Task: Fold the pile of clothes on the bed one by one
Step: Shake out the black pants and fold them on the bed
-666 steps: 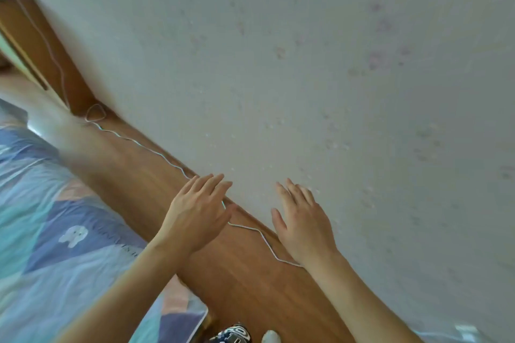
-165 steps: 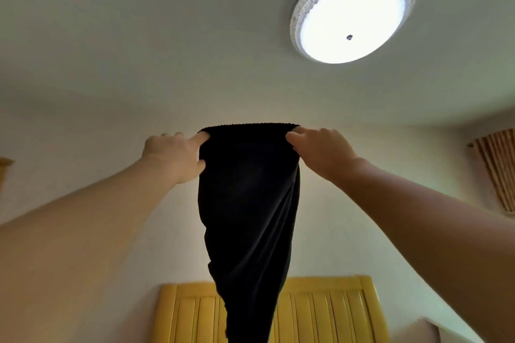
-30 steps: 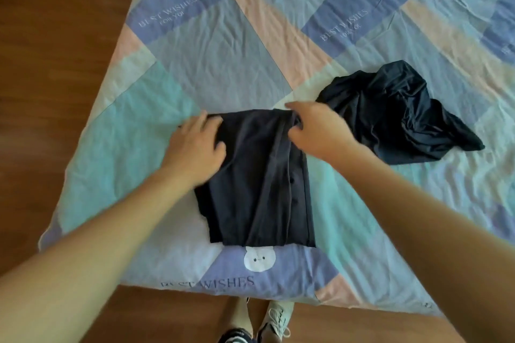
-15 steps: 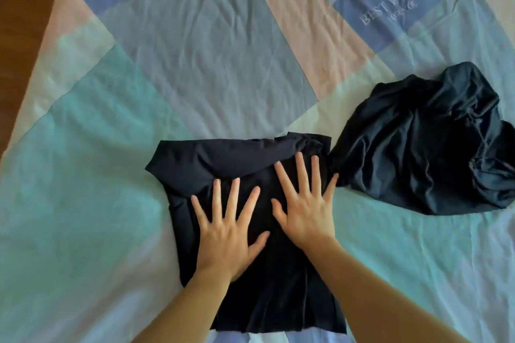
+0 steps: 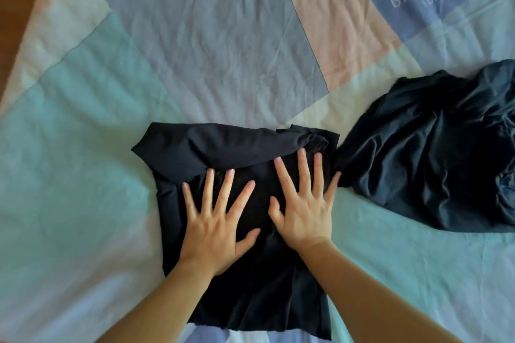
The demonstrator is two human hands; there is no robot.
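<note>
Hands are both spread flat, left hand (image 5: pixel 216 227) and right hand (image 5: pixel 302 207) side by side, pressing a black garment (image 5: pixel 250 281) on the bed (image 5: pixel 223 36). Its long axis runs toward me, so I'd guess the next fold goes lengthwise. Soft, matte knit, bunched along the far edge. Crumpled dark shirt (image 5: pixel 434 153) waits nearer the right hand.

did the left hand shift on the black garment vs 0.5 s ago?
No. The left hand lies flat on the black garment, fingertips just short of the fold's edge as before, beside the right hand.
</note>
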